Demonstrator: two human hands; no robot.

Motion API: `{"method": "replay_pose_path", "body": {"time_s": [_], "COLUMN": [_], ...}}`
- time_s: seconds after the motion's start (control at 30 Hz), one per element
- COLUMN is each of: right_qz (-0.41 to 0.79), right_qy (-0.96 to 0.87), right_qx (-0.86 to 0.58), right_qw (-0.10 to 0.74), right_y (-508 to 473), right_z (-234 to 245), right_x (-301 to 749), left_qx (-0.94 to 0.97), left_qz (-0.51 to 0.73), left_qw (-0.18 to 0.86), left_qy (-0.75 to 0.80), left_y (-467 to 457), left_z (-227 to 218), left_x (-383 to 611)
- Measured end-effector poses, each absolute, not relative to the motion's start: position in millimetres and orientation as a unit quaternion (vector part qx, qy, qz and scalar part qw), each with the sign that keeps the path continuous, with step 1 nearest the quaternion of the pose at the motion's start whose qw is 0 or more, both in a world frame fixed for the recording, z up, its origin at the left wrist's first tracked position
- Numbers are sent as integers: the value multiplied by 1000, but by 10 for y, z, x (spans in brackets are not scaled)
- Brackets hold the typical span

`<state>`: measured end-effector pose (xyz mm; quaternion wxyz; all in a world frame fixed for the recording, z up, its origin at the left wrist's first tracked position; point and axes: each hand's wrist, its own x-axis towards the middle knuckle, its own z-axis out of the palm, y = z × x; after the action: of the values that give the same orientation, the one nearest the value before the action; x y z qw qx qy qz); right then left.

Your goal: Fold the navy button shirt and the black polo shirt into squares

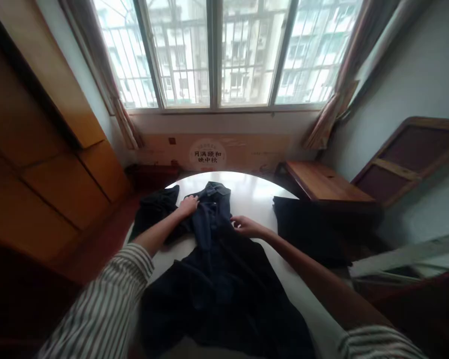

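A dark cloth heap (pixel 155 204) lay close beside the dark garment (pixel 219 279), so a leftward drag could have tangled them. The left hand (pixel 188 205) rested near the garment's collar on the white counter (pixel 252 192); I couldn't tell whether its fingers pinched. The right hand (pixel 246 227) curled its fingers at the opposite edge, grip unclear; uneven pulling could have creased the front. Farther right, dark cloth (pixel 305 232) seemed to overhang, risking a slip.

Curtains (pixel 332 107) flank a barred window (pixel 228 55) above a printed banner (pixel 215 149), wooden cabinets (pixel 65 182) standing left.
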<state>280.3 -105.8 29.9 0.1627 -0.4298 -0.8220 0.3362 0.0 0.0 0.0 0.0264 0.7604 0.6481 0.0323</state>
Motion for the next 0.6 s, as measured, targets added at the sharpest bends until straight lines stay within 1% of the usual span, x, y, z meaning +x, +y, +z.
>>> {"method": "replay_pose_path", "body": {"time_s": [0.1, 0.17, 0.27, 0.33, 0.37, 0.43, 0.53, 0.6], "right_qz": [310, 266, 162, 79, 40, -14, -32, -42], "right_qy": [-812, -793, -736, -687, -665, -633, -618, -613], "right_qx": [-453, -488, -559, -622, -655, -715, -768, -778], "right_qw": [199, 251, 345, 367, 357, 297, 166, 131], "right_y": [-983, -946, -946, -984, -1008, -1051, -1060, -1017], "right_z": [405, 553, 853, 1014, 1062, 1086, 1012, 969], "right_x": [2930, 3135, 3628, 3987, 4146, 4382, 4486, 4400], "left_qx": [759, 755, 743, 740, 741, 747, 755, 753], "left_qz": [45, 54, 64, 64, 61, 59, 72, 89], "left_qw": [30, 33, 38, 44, 49, 57, 58, 54], "left_qy": [648, 653, 665, 668, 667, 660, 649, 650], "left_y": [-4, -9, -26, -46, -56, -71, -44, 26], "left_z": [5, 31, 101, 146, 163, 183, 198, 211], "left_x": [-36, -69, -124, -149, -154, -142, -82, -39]}}
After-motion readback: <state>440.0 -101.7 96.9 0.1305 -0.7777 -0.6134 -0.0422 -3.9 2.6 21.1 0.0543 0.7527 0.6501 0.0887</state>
